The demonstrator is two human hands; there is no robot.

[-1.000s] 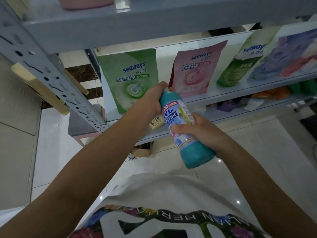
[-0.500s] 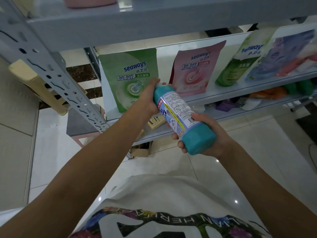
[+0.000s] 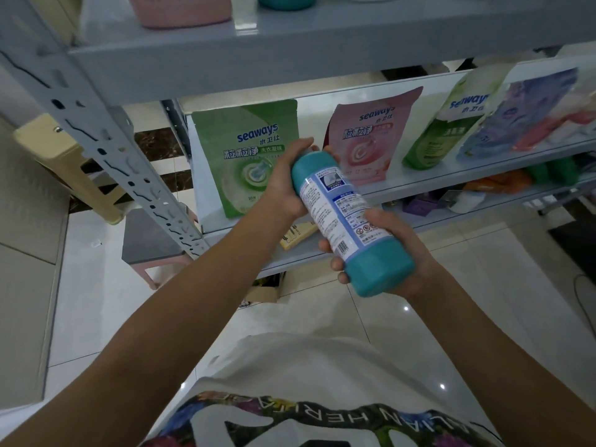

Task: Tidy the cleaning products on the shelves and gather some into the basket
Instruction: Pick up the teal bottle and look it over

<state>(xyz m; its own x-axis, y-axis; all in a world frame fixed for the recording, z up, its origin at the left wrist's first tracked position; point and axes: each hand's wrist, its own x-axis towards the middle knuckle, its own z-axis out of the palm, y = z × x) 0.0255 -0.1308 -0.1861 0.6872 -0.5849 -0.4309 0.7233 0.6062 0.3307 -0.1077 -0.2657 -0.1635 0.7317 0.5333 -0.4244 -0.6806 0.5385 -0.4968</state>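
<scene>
The person holds a teal bottle (image 3: 342, 221) in the air in front of the shelves (image 3: 290, 56), tilted, with its cap end pointing up towards the middle shelf and its back label facing the camera. The left hand (image 3: 283, 185) is wrapped round the cap end and the right hand (image 3: 392, 230) is curled round the base, so both hands are clamped on the one bottle, a bottle's length apart. The bottle rests on no shelf and is not in the pink basket (image 3: 183, 11), which sits on the top shelf with only its lower part in view; what it holds cannot be seen. On the middle shelf a green pouch (image 3: 248, 159), a pink pouch (image 3: 371, 140) and further pouches to the right stand leaning against the back, fairly orderly. The shelf below looks less sorted, with a yellow box (image 3: 296, 235) lying flat and small purple and orange packs in a loose jumble. The task therefore seems to be in mid-course: this bottle has yet to be placed, and the lowest row likely needs straightening.
</scene>
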